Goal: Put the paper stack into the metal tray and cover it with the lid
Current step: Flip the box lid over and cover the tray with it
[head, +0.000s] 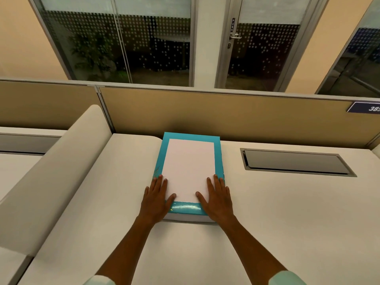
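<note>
- An office cubicle held a pale desk point(287, 212) with a tan partition behind it and glass doors beyond; one closed cable hatch point(296, 162) sat in the desktop to the right.
- One teal metal tray point(186, 208) lay centred at the desk's far side, and one white paper stack point(189, 167) rested inside it, framed by teal rim.
- The left hand point(158, 199) and right hand point(218, 199) lay flat, fingers spread and gripping nothing, pressing the stack's near corners, apparently to seat it squarely.
- No lid was in view; covering remained undone.
</note>
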### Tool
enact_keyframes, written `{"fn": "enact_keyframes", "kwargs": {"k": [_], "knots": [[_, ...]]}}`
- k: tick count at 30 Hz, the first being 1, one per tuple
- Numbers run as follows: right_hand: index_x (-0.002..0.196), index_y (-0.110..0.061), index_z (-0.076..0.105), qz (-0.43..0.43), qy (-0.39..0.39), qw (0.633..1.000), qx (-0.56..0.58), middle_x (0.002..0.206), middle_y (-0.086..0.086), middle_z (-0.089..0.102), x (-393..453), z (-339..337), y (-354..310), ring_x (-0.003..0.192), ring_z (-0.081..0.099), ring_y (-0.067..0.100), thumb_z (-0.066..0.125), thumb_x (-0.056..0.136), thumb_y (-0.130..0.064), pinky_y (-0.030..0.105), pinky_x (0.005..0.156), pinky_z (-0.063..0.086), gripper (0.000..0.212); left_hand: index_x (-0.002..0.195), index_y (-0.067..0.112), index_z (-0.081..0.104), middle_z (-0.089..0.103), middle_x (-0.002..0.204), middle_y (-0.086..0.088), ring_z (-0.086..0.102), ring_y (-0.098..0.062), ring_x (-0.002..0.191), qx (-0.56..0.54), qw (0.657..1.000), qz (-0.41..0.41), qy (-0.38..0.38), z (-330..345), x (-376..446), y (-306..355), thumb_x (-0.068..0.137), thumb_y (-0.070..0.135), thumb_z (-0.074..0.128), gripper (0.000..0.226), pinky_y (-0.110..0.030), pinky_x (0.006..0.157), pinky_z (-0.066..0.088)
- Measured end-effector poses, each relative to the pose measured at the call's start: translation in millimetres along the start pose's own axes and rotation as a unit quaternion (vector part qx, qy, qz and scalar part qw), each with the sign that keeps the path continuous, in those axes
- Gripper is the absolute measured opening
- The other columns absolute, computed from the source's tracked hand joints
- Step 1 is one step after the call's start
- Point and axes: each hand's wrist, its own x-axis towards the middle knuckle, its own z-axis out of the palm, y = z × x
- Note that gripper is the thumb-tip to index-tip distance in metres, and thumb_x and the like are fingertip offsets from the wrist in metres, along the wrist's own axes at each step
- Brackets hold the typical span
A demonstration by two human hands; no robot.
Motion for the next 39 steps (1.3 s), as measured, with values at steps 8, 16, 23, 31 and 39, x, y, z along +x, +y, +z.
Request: {"fn": "enact_keyframes", "kwargs": {"k": [8,16,23,31,39], "knots": [[0.147,-0.028,0.032,0.017,0.025,1.000,0.009,0.161,0.002,0.024,8,-6,-4,0.148,0.022,0.026,0.005,0.071,-0.086,0.044,0.120,0.022,0.100,0.141,0.013,0.044,0.039,0.154,-0.011,0.036,-0.031,0.142,0.011,0.999,-0.026,0.029,-2,7,9,0.081,0.073,0.014,0.090,-0.046,0.113,0.036],[0.150,-0.026,0.027,0.004,0.029,0.999,0.013,0.161,0.006,0.020,64,-17,4,0.149,0.017,0.028,0.025,0.088,-0.070,0.047,0.121,0.015,0.077,0.153,0.011,0.015,0.007,0.164,-0.009,0.009,-0.027,0.151,-0.001,1.000,-0.013,-0.008,-11,56,7,0.094,0.058,0.035,0.078,-0.043,0.122,0.013],[0.155,-0.026,0.002,-0.007,-0.009,1.000,-0.007,0.165,0.002,-0.009,111,-11,8,0.152,-0.005,0.027,0.022,0.088,-0.073,0.049,0.122,0.001,0.084,0.154,0.012,0.002,-0.005,0.165,-0.007,-0.002,-0.028,0.152,0.027,0.998,0.005,-0.052,-14,109,4,0.093,0.061,0.031,0.084,-0.047,0.122,0.008],[0.154,-0.029,0.007,-0.001,0.016,1.000,0.005,0.165,0.001,-0.003,137,-4,9,0.153,0.000,0.026,0.018,0.082,-0.077,0.048,0.123,0.008,0.088,0.154,0.016,0.010,0.004,0.165,-0.005,0.005,-0.028,0.152,0.019,1.000,-0.005,-0.003,-1,126,3,0.058,0.088,-0.019,0.123,-0.047,0.121,0.008],[0.155,-0.028,0.003,-0.005,-0.005,0.999,-0.033,0.165,0.003,-0.007,136,-12,8,0.153,-0.005,0.027,-0.003,0.071,-0.085,0.054,0.121,0.000,0.102,0.154,0.016,0.005,-0.002,0.165,-0.006,-0.001,-0.028,0.152,0.063,0.997,-0.024,-0.047,-9,126,12,0.086,0.071,0.017,0.089,-0.050,0.122,0.008]]}}
